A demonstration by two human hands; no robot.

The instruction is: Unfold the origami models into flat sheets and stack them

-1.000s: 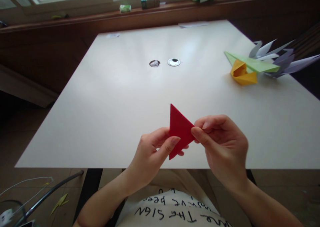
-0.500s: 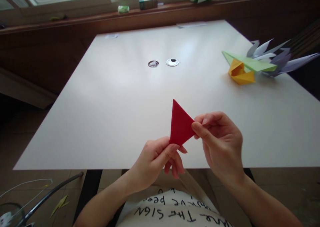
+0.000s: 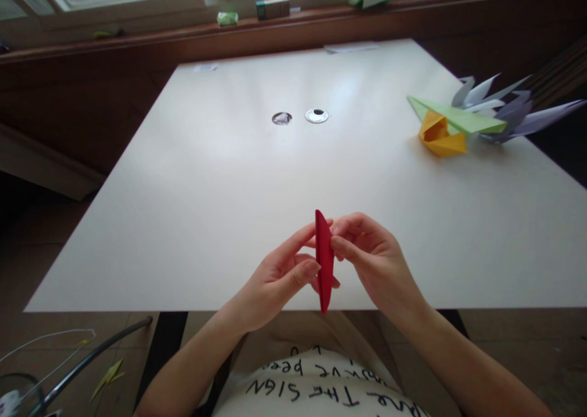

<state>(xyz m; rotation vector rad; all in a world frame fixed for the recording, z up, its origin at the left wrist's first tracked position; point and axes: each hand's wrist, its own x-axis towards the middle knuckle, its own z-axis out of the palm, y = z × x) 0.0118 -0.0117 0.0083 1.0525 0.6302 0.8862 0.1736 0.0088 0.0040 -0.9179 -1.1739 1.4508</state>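
Note:
A folded piece of red paper [image 3: 323, 258] is held above the near edge of the white table [image 3: 220, 178]. It stands edge-on to me as a narrow upright sliver, slightly spread. My left hand [image 3: 279, 279] pinches it from the left with thumb and fingers. My right hand [image 3: 371, 261] pinches it from the right, fingertips meeting the paper at its middle.
At the far right of the table lie a yellow paper model [image 3: 438, 137], a green folded paper [image 3: 458, 118] and several pale purple pointed paper models [image 3: 509, 108]. Two round grommets [image 3: 316, 115] sit mid-table. A window sill [image 3: 275, 7] with small items runs behind.
The red paper was a flat triangle facing me; now it is turned edge-on and lower. Both hands have closed in together around it.

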